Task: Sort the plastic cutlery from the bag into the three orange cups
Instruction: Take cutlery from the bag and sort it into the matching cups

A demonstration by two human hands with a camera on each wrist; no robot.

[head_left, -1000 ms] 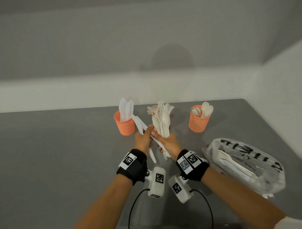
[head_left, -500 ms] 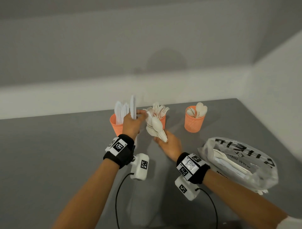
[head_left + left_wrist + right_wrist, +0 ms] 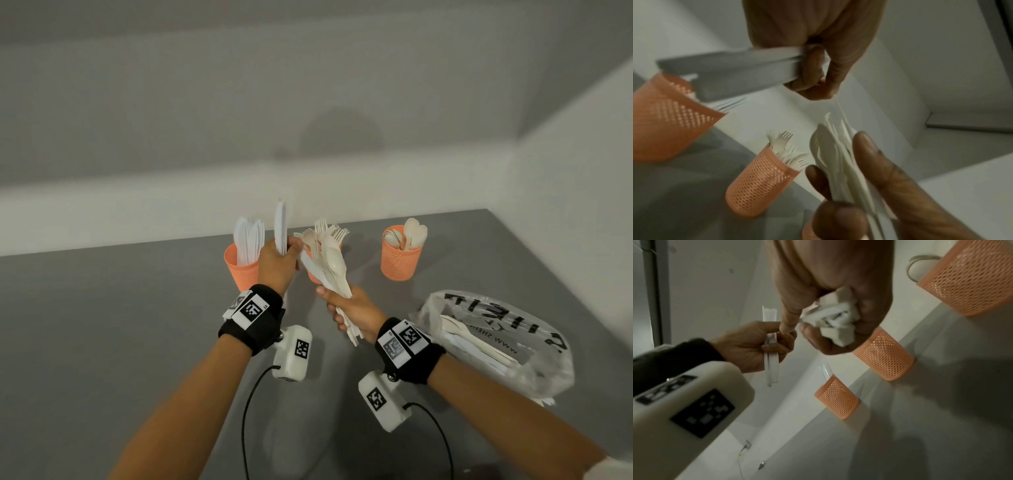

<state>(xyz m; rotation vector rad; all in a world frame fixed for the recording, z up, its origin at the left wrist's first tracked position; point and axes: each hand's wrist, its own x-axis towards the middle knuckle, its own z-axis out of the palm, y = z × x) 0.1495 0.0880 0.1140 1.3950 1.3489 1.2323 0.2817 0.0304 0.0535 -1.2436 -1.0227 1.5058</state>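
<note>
Three orange mesh cups stand in a row at the back of the grey table: the left cup [image 3: 241, 270] holds white knives, the middle cup [image 3: 760, 183] forks, the right cup [image 3: 400, 260] spoons. My left hand [image 3: 277, 260] pinches white knives [image 3: 281, 226] upright, just right of the left cup. My right hand [image 3: 352, 308] grips a mixed bundle of cutlery [image 3: 330, 267] in front of the middle cup; its handle ends [image 3: 836, 321] show in my fist. The clear plastic bag [image 3: 496, 342] lies at the right with more cutlery inside.
The grey table [image 3: 102, 325] meets a white wall ledge behind the cups and a white wall at the right. Black cables [image 3: 246, 411] trail from the wrist cameras toward the near edge.
My left hand drew knives out of the bundle, lifted them upright and carried them toward the left cup. My right hand lowered a little with the rest of the bundle.
</note>
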